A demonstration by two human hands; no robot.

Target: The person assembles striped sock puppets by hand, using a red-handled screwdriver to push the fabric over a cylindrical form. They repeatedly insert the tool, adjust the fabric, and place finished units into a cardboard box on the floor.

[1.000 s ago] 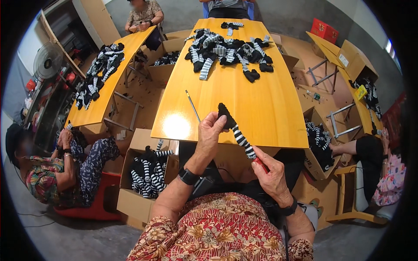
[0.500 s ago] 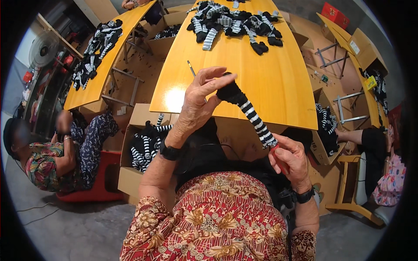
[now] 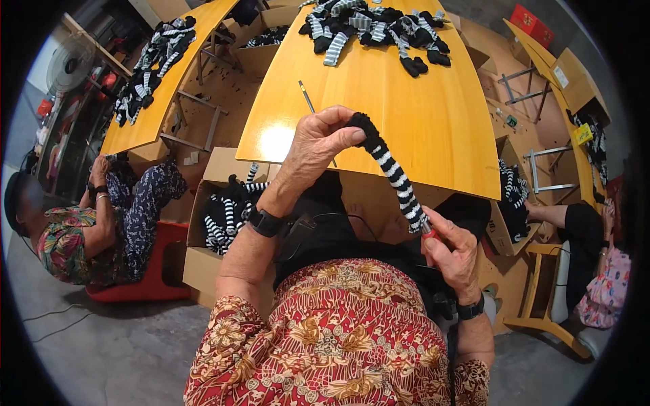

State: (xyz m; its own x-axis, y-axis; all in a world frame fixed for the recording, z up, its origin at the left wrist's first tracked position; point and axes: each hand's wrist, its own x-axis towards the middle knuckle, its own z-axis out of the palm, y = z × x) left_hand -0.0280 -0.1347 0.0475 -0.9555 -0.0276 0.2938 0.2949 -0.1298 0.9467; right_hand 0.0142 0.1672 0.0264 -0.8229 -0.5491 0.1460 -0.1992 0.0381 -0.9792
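- The left hand [image 3: 318, 145] pinches the black top of a striped sock [image 3: 396, 177], above the near edge of the yellow table [image 3: 433, 122].
- The right hand [image 3: 452, 254] grips the sock's lower end, below the table edge.
- The table middle is bare wood.

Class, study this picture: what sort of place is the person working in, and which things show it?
Probably a small sock workshop. The left hand and right hand stretch a striped sock over a long wooden table heaped with a sock pile; a cardboard box holds more.
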